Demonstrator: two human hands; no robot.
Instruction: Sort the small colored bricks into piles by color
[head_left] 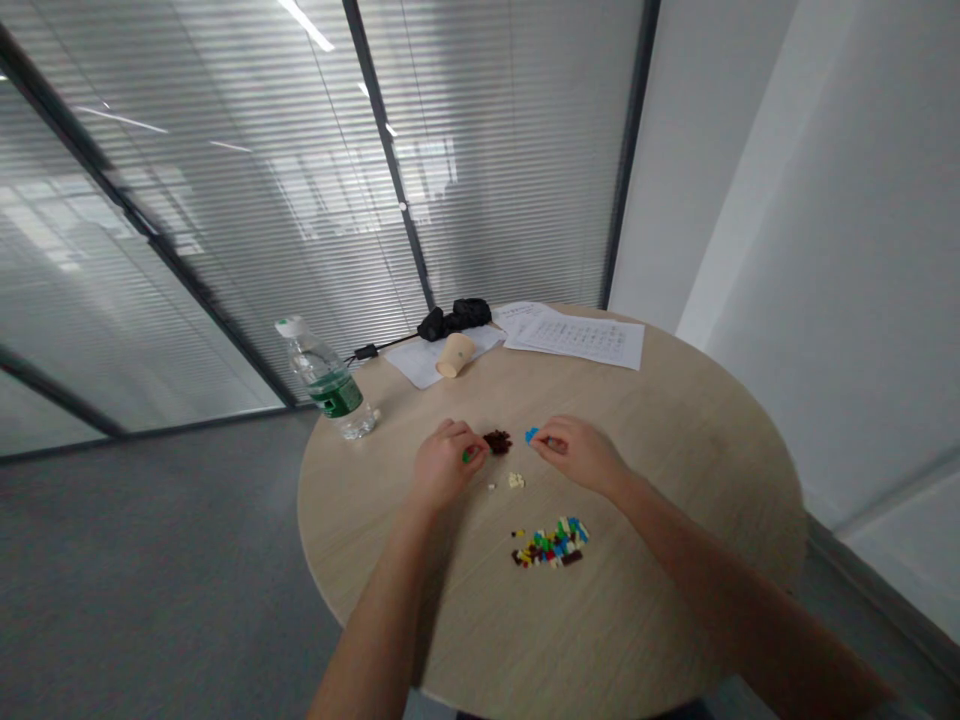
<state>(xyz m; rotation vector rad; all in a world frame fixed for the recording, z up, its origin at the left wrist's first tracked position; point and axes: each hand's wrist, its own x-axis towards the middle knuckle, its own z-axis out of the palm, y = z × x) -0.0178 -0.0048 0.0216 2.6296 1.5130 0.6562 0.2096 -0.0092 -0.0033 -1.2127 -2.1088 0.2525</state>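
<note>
Left hand (448, 462) curled around a green brick (468, 456), dark brown bricks (498, 442) at its three o'clock, right hand (576, 452) nearly closed, blue bricks (531, 435) at its nine o'clock, grip unclear, mixed bricks (553, 543) between its six and seven.

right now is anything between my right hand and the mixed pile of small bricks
Nothing visible stands between the right hand and the mixed pile of small bricks; the cream pieces lie off to the left of that path.
</note>
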